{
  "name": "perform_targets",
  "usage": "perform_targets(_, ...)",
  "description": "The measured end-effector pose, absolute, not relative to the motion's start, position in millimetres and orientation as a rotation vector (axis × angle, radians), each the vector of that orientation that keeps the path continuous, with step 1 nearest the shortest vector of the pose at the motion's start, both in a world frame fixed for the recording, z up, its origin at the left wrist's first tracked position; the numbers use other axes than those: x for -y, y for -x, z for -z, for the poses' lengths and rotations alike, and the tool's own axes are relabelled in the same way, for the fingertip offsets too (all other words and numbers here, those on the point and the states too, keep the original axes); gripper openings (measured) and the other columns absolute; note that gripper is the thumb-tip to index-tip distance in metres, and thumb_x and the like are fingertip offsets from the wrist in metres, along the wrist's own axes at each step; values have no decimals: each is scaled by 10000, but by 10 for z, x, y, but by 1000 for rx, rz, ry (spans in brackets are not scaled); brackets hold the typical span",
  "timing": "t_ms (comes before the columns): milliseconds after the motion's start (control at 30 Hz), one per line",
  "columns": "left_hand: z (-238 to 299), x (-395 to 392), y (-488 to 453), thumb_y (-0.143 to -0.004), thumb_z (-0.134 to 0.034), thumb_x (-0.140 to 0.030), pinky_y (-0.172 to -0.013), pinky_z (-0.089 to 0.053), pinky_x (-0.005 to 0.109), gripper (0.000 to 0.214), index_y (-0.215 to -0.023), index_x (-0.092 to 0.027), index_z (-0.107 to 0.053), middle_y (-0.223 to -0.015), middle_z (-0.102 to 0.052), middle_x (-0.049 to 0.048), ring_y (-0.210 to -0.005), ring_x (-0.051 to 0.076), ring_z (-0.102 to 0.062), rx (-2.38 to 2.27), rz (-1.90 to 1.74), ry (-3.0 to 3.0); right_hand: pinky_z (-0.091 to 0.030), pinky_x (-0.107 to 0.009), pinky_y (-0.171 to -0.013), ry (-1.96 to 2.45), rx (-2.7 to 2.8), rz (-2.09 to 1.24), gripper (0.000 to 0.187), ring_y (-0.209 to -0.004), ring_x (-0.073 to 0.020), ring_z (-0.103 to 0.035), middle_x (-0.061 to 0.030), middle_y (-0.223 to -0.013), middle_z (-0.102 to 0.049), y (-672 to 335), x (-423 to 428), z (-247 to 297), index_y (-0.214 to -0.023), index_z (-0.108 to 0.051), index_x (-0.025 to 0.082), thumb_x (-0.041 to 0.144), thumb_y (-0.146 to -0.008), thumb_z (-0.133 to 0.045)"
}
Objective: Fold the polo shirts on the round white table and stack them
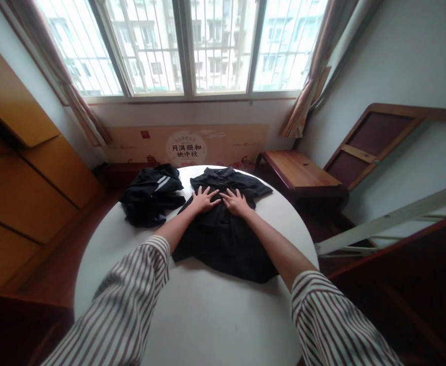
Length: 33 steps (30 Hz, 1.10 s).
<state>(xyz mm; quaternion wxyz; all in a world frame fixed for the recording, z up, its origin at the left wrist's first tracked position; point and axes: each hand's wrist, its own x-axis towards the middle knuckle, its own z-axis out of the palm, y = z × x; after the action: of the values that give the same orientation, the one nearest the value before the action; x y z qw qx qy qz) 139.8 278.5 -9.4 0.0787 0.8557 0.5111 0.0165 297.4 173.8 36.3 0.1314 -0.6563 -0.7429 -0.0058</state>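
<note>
A black collared shirt [226, 244] lies spread on the white round table [192, 315], its collar toward the window and its hem toward me. My left hand [205, 200] rests flat on the upper part of the shirt with the fingers spread. Close beside it, my right hand [236, 202] also presses flat on the cloth, fingers apart. Neither hand grips the fabric. To the left of the shirt sits a crumpled heap of dark clothes [150, 198], one piece of which shows white stripes.
Beyond the table stand a low wooden side table [299, 170] at the right and a printed cardboard panel [131, 142] below the barred window [223, 46]. Orange cabinets [21, 193] line the left side. A pale rail [390, 221] runs along the right.
</note>
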Motion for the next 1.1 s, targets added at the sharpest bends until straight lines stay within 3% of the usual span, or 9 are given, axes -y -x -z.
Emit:
perform_targets(200,89,-2787,-1401,-925,-273,-740,-1100,-154,753,710,-1559,-421,-239,-1663,-169,37,-1499,452,-91,-1523,-41,-2559,-516,-454,-932,1839,2237,20,371,-1096,-245,-605,-114,-1262,-600,-2658,-1179,-440,-1224,-614,163,429,-968,-580)
perform_targets(333,83,-2768,-1390,-955,-241,-694,-1113,-153,737,663,-1558,-418,-246,-1662,-179,30,-1503,440,-86,-1523,-56,-2542,-477,-448,-948,1662,2456,-21,604,-1125,-322,-560,-188,-1174,-624,-2518,-532,-299,-1193,-639,104,628,-905,-551)
perform_targets(533,15,-2663,-1409,-1019,-289,-515,-1129,-200,694,547,-1541,-360,-325,-1637,-256,55,-1500,404,-141,-1590,-140,-2559,-493,-412,-879,1730,2477,64,539,-1063,-298,-603,-215,-1292,-567,-2617,-53,-138,-1454,-438,115,316,-966,-551)
perform_targets(600,-60,-2564,-1396,-1020,-347,-451,-1141,-244,641,507,-1497,-297,-419,-1598,-332,87,-1481,375,-215,-1588,-269,-2615,-495,-398,-856,1738,2471,47,468,-992,-277,-630,-194,-1173,-633,-2672,18,-125,-1399,-479,79,266,-974,-531)
perform_targets(700,-203,-2247,-1246,-1032,-345,-362,-1136,-349,462,416,-1343,-211,-576,-1412,-549,108,-1342,268,-452,-1320,-488,-2704,-486,-380,-809,1646,2502,29,264,-860,-240,-647,-116,-949,-692,-2766,161,-111,-1194,-608,87,140,-964,-490)
perform_targets(800,-305,-1694,-904,-1036,-348,-422,-1080,-413,357,406,-1263,-210,-610,-1254,-647,85,-1181,207,-576,-860,-520,-2735,-462,-329,-701,1403,2509,110,305,-722,-189,-614,-69,-838,-670,-2890,360,-142,-1110,-633,105,-2,-912,-427)
perform_targets(900,-286,-1093,-498,-852,-622,-628,-1104,-387,416,678,-1376,-210,-521,-1334,-595,118,-1253,276,-521,-596,-438,-2809,-435,-318,-631,1128,2475,243,388,-658,-173,-575,-52,-805,-637,-3016,567,-255,-1218,-591,108,-18,-925,-370)
perform_targets(967,-209,-814,-276,-795,-696,-612,-1084,-395,448,770,-1413,-204,-485,-1348,-576,142,-1245,307,-517,-617,-397,-2876,-426,-313,-617,1014,2457,284,410,-646,-165,-567,-40,-786,-620,-3078,668,-353,-1300,-540,106,-2,-953,-352)
perform_targets(1100,-83,-625,-10,-972,-497,-244,-987,-441,422,274,-1214,-190,-614,-1074,-668,104,-977,236,-622,-875,-333,-2988,-412,-300,-575,979,2494,265,461,-613,-148,-559,-18,-749,-604,-3165,746,-485,-1409,-432,53,-7,-960,-347)
